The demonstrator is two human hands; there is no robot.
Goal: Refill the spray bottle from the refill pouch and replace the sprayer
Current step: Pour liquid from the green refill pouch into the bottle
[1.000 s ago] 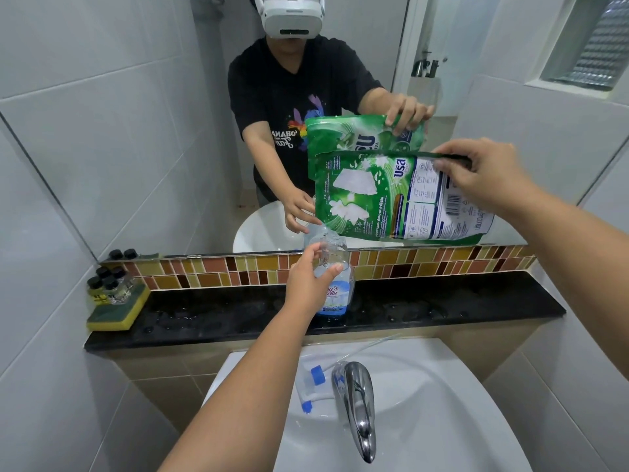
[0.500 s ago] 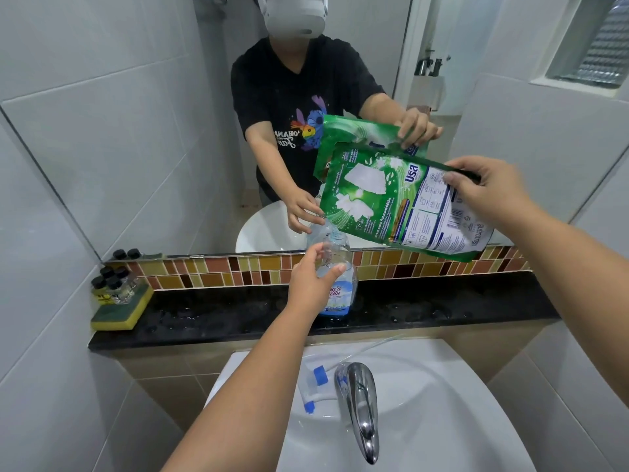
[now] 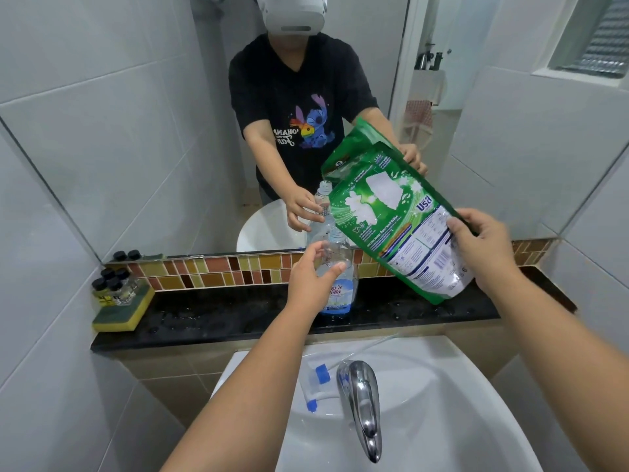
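Observation:
A clear spray bottle with a blue label stands on the black ledge, its neck bare of the sprayer. My left hand curls round the bottle's upper body. My right hand grips the bottom end of a green and white refill pouch, tilted steeply with its top corner down by the bottle's mouth. The white sprayer with blue nozzle and long tube lies on the basin rim behind the tap.
A chrome tap juts over the white basin. Several small black-capped bottles sit on a yellow-green sponge at the ledge's left end. A mirror above the tile strip reflects me.
My right hand has dropped lower and tipped the pouch from nearly level to steeply slanted, its top corner now down at the bottle's mouth. My left hand stays on the bottle.

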